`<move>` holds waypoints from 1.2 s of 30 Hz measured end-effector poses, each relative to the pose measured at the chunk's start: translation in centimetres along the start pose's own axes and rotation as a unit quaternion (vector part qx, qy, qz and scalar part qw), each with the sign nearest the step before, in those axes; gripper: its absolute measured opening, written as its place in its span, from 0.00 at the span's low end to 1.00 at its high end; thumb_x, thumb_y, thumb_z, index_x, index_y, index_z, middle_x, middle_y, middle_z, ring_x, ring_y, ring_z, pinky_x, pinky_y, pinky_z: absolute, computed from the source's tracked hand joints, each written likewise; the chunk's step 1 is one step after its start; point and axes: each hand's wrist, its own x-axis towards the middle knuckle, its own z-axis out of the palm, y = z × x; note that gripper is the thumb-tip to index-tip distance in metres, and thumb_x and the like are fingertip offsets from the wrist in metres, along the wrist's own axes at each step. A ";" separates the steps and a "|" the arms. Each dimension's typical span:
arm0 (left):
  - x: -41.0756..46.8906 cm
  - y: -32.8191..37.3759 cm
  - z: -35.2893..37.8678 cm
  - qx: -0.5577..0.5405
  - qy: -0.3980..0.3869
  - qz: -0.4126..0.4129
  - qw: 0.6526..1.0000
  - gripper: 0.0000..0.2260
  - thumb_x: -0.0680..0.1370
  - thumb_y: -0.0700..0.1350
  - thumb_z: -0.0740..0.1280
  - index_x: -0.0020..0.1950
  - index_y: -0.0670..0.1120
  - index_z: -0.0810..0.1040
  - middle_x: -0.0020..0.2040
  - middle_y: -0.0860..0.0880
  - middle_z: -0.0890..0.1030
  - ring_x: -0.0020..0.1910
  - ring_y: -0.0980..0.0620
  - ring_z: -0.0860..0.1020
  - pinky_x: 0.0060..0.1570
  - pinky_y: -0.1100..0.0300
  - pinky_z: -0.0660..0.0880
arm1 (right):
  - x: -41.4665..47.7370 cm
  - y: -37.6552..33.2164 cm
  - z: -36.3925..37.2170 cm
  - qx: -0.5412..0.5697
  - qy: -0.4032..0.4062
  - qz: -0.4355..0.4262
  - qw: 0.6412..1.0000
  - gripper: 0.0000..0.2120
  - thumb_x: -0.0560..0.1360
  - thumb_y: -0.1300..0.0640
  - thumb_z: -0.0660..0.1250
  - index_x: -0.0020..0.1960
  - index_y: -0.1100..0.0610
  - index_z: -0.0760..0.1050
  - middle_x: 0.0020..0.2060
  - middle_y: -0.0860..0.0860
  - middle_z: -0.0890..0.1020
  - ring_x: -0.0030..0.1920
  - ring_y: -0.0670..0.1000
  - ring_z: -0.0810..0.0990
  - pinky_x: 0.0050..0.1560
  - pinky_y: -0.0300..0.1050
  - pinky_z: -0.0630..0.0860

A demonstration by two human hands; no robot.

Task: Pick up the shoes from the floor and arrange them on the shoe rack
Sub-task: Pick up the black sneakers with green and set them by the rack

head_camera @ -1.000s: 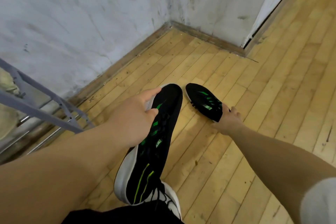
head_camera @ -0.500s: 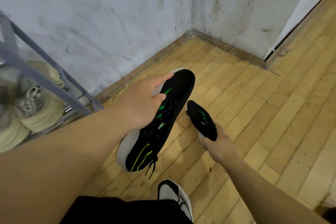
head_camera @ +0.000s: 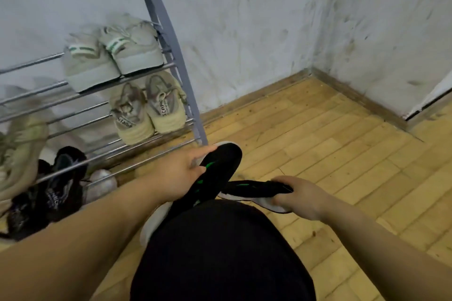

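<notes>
My left hand point(head_camera: 179, 173) grips a black shoe with green marks and a white sole point(head_camera: 220, 166), toe pointing up and away, just right of the rack's lower rail. My right hand point(head_camera: 299, 195) grips the matching black shoe point(head_camera: 254, 189) by its heel end, lying sideways with its toe under the first shoe. Both shoes are off the floor, above my dark-clothed knee. The grey metal shoe rack point(head_camera: 171, 39) stands at the left against the wall.
The rack holds pale sneakers with green stripes point(head_camera: 115, 54) on top, beige sneakers point(head_camera: 146, 110) below, and black shoes point(head_camera: 56, 183) plus a white one point(head_camera: 101, 182) at the bottom left. Wooden floor point(head_camera: 342, 154) stretches right to the wall corner.
My view has swung left, bringing the rack fully into sight. Both hands carried the black shoes toward the rack, and the right-hand shoe now lies crossed under the left-hand one.
</notes>
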 end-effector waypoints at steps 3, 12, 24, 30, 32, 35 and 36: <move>-0.7 -2.8 1.8 -0.014 -0.003 -0.037 0.999 0.26 0.83 0.42 0.65 0.78 0.64 0.68 0.75 0.60 0.71 0.76 0.56 0.67 0.66 0.65 0.62 | 1.6 -0.7 0.8 0.007 -0.002 0.008 1.000 0.20 0.68 0.41 0.69 0.59 0.44 0.79 0.51 0.48 0.84 0.52 0.52 0.82 0.58 0.54 0.79; -2.9 -16.4 5.1 -0.104 -0.018 -0.141 0.984 0.30 0.83 0.39 0.62 0.78 0.68 0.64 0.76 0.61 0.71 0.74 0.57 0.68 0.66 0.62 0.66 | 9.9 -4.9 8.1 -0.031 -0.049 -0.056 0.997 0.16 0.75 0.46 0.71 0.62 0.39 0.76 0.51 0.41 0.83 0.50 0.42 0.80 0.50 0.42 0.77; -3.4 -24.8 14.6 -0.216 0.004 -0.253 0.943 0.28 0.85 0.48 0.63 0.81 0.62 0.53 0.80 0.54 0.63 0.79 0.52 0.62 0.78 0.52 0.61 | 13.9 -0.1 13.9 -0.203 -0.103 -0.040 0.973 0.47 0.69 0.34 0.72 0.80 0.36 0.50 0.64 0.46 0.72 0.60 0.50 0.77 0.57 0.46 0.76; -7.0 -24.9 18.4 -0.114 -0.106 -0.358 0.921 0.56 0.72 0.66 0.74 0.76 0.69 0.27 0.83 0.48 0.41 0.78 0.36 0.60 0.72 0.45 0.67 | 14.6 0.2 15.4 -0.223 -0.136 -0.064 0.963 0.49 0.70 0.34 0.70 0.81 0.36 0.45 0.71 0.49 0.70 0.64 0.53 0.77 0.59 0.51 0.78; -8.0 -24.7 19.6 -0.026 -0.125 -0.369 0.921 0.57 0.70 0.69 0.73 0.73 0.71 0.24 0.83 0.44 0.42 0.75 0.33 0.62 0.69 0.43 0.69 | 14.5 0.2 15.5 -0.215 -0.132 -0.072 0.965 0.48 0.71 0.34 0.69 0.81 0.34 0.45 0.70 0.49 0.71 0.63 0.53 0.76 0.59 0.51 0.77; -8.7 -24.4 20.0 0.023 -0.121 -0.370 0.921 0.52 0.75 0.66 0.70 0.74 0.71 0.26 0.80 0.40 0.52 0.69 0.35 0.67 0.64 0.44 0.73 | 14.4 -0.1 15.4 -0.190 -0.124 -0.073 0.971 0.45 0.73 0.35 0.70 0.80 0.33 0.46 0.66 0.48 0.71 0.62 0.53 0.76 0.59 0.50 0.76; -8.8 -24.3 19.8 0.012 -0.117 -0.367 0.923 0.50 0.76 0.64 0.69 0.75 0.71 0.27 0.79 0.40 0.54 0.68 0.36 0.68 0.63 0.44 0.74 | 14.3 -0.4 15.2 -0.177 -0.118 -0.075 0.974 0.44 0.73 0.35 0.70 0.80 0.32 0.47 0.65 0.47 0.72 0.61 0.52 0.76 0.59 0.51 0.76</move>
